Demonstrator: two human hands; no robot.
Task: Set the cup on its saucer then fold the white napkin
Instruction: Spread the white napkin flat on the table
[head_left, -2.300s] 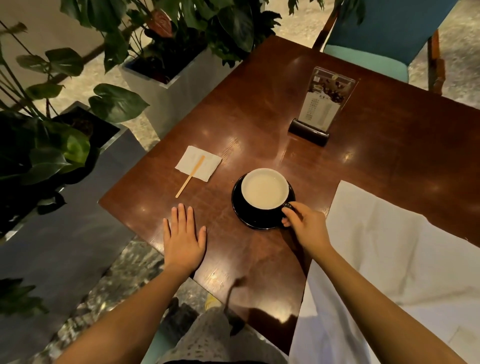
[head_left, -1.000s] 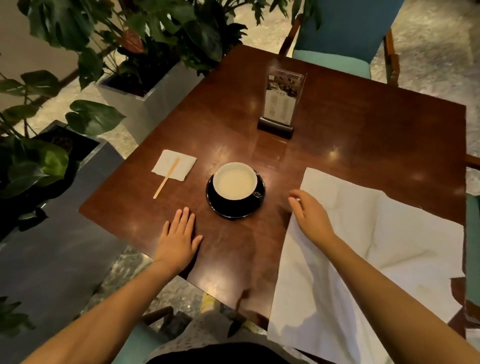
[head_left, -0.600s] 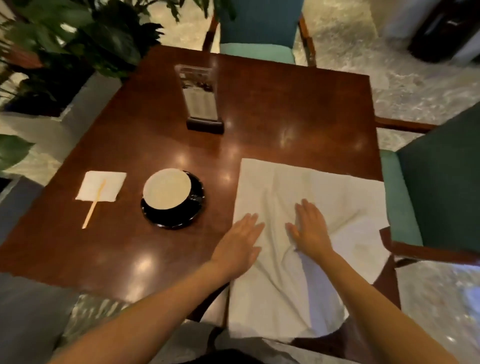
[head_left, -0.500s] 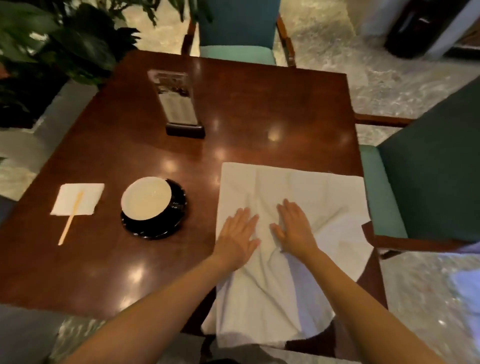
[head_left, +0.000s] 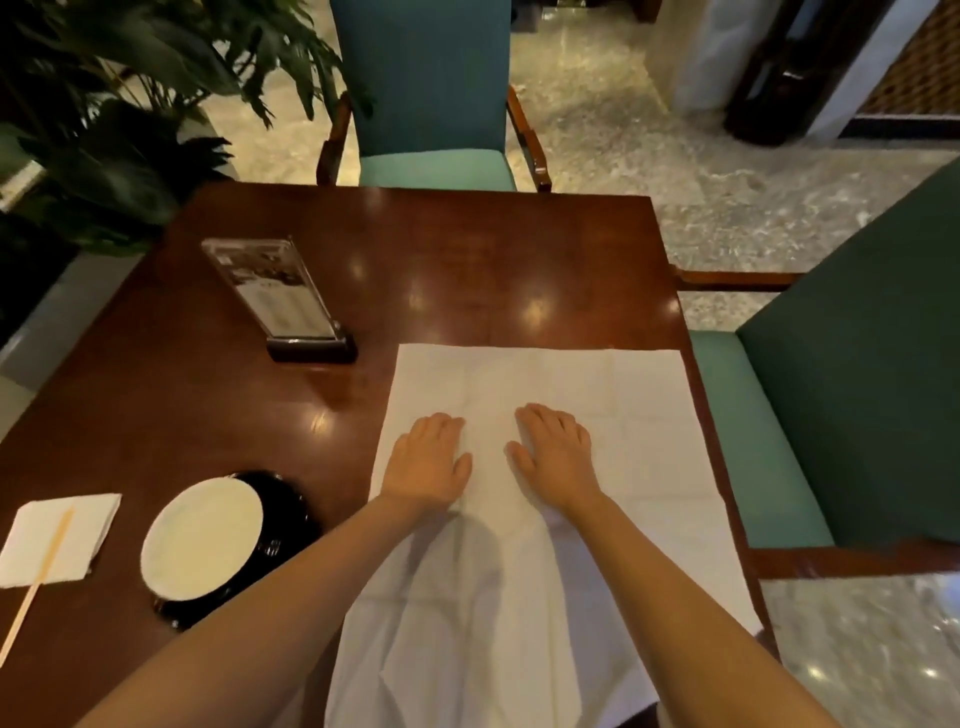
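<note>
The large white napkin (head_left: 613, 405) lies spread flat on the right half of the dark wooden table (head_left: 467, 260), its near part hanging over the table's front edge. My left hand (head_left: 428, 460) and my right hand (head_left: 556, 452) rest palm down on it, side by side near its middle, fingers together and pointing away from me. To the left, the cup (head_left: 202, 543), full of pale liquid, stands on its black saucer (head_left: 291, 506); my left forearm hides the saucer's near edge.
A clear menu stand (head_left: 280, 296) on a dark base stands behind the cup. A small paper napkin (head_left: 78, 530) with a wooden stirrer (head_left: 44, 566) lies at the far left. Teal chairs (head_left: 431, 104) flank the far and right sides, plants (head_left: 104, 119) the left.
My right hand let go of the cup and moved onto the napkin; my left hand followed. Both slid over it, and its wrinkles have flattened. The view swung right.
</note>
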